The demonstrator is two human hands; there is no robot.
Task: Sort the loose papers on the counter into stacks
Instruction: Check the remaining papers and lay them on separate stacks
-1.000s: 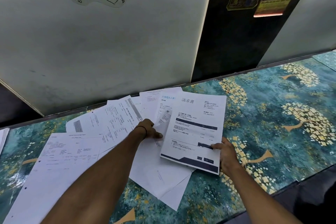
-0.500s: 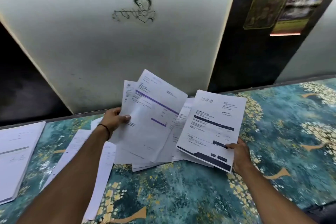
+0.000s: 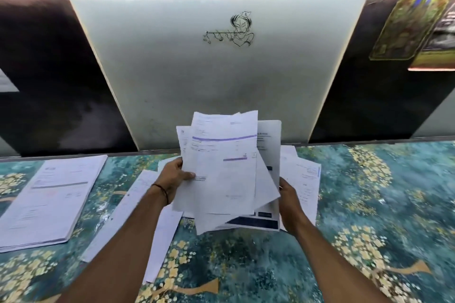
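Bundle [image 3: 221,172]: loose sheets, unevenly fanned, held up off the counter [image 3: 369,204] between my two hands. The top sheet has purple bars, and a dark-banded sheet shows at the lower rear.
Left hand [image 3: 176,174]: grasping the bundle's left edge, with my thumb across the front of the top sheet and my fingers behind it.
Right hand [image 3: 290,202]: gripping the bundle's lower right edge; my fingers are mostly hidden behind the paper.
Wristband [image 3: 162,192]: thin, dark, on my left wrist.
Stack [image 3: 49,199]: squared pile of printed sheets lying flat at the left of the counter, well apart from the bundle.
Loose sheets [image 3: 147,216]: several overlapping on the counter under my left forearm, with more [image 3: 307,179] just beyond my right hand.
Counter: teal surface with a gold tree pattern.
Panel [image 3: 221,81]: white, upright behind the counter, dark surfaces on either side.
Drawing [image 3: 231,31]: black line figure with a flute, high on the panel.
Posters [image 3: 406,29]: two, on the dark surface at upper right; print too blurred to read.
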